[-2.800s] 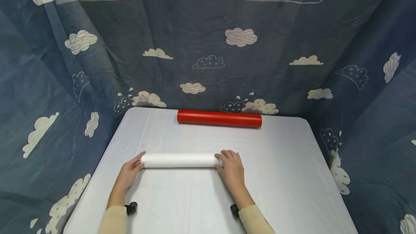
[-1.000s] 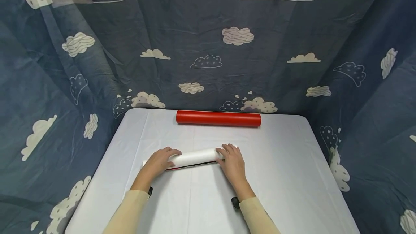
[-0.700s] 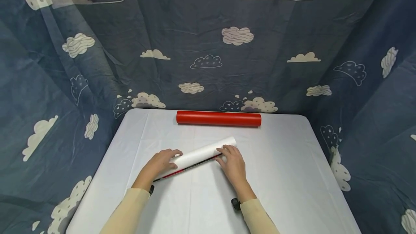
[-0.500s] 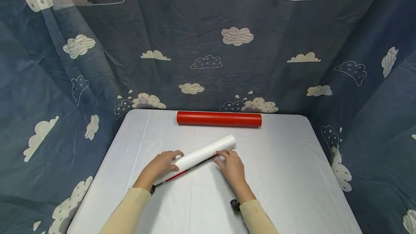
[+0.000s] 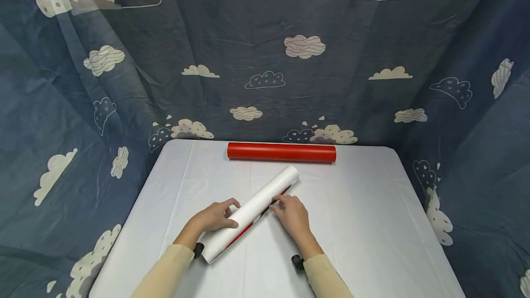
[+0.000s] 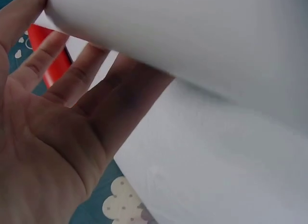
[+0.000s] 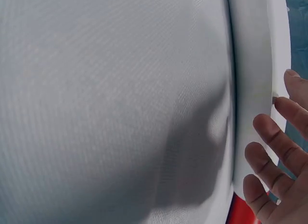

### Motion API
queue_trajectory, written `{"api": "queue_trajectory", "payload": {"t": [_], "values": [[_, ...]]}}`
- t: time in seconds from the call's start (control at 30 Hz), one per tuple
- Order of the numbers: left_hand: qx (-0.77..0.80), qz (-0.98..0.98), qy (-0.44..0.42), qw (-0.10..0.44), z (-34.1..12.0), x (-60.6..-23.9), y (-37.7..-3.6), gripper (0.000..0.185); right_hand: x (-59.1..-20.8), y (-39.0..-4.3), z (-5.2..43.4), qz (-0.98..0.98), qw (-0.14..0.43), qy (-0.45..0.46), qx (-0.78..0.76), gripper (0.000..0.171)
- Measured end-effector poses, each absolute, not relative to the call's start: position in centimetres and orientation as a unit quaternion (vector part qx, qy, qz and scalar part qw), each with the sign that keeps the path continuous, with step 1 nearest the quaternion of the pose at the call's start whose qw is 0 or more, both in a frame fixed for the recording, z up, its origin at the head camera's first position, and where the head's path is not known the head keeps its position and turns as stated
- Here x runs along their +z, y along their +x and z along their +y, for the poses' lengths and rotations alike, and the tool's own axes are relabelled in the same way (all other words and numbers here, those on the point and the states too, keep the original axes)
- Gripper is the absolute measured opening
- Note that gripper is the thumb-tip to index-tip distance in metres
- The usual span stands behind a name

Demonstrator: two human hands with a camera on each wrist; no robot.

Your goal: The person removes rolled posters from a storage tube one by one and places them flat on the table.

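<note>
A white paper roll lies slantwise on the table, its far end to the right and its near end toward the left sleeve. Red and dark print shows along its loose right edge. My left hand holds the roll from the left, thumb on top and fingers reaching behind; in the left wrist view the fingers pass under the paper. My right hand pinches the loose edge with thumb and forefinger. In the right wrist view its other fingers are spread beside the roll.
A red roll lies across the back edge of the white-covered table. A dark blue cloud-print curtain hangs behind and at both sides.
The roll has turned from lying crosswise to a steep slant, far end away and near end toward me. My left hand has moved from its left end to its middle; printed edge now shows.
</note>
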State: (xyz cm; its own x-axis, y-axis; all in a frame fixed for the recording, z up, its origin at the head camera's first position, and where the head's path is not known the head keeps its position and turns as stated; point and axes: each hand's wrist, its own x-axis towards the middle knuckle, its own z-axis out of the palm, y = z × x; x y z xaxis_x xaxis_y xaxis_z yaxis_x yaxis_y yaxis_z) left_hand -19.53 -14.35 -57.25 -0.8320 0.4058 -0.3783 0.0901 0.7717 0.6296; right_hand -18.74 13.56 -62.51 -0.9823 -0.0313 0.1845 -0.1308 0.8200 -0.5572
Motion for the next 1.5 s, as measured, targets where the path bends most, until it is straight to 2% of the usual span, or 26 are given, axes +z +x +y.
{"api": "queue_trajectory", "payload": {"t": [0.43,0.9,1.07,1.37,1.5], "values": [[0.384,0.875,0.13,0.263,-11.9,-58.9,-16.8,0.055,-62.5,-18.4,13.0,-0.952,0.081,0.037,0.293,0.027],[0.435,0.868,0.079,0.228,-6.7,-59.8,-14.3,0.093,-62.9,-18.1,13.2,-0.963,0.054,0.032,0.262,0.034],[0.433,0.872,0.089,0.211,-5.8,-60.0,-13.9,0.097,-62.9,-18.1,13.3,-0.964,0.042,0.027,0.26,0.039],[0.419,0.883,0.079,0.196,-5.3,-60.3,-13.9,0.094,-63.1,-17.7,13.5,-0.97,0.012,0.044,0.238,0.044],[0.375,0.91,0.093,0.149,-4.9,-60.4,-14.0,0.095,-63.3,-17.7,13.4,-0.976,0.003,0.042,0.212,0.048]]}}
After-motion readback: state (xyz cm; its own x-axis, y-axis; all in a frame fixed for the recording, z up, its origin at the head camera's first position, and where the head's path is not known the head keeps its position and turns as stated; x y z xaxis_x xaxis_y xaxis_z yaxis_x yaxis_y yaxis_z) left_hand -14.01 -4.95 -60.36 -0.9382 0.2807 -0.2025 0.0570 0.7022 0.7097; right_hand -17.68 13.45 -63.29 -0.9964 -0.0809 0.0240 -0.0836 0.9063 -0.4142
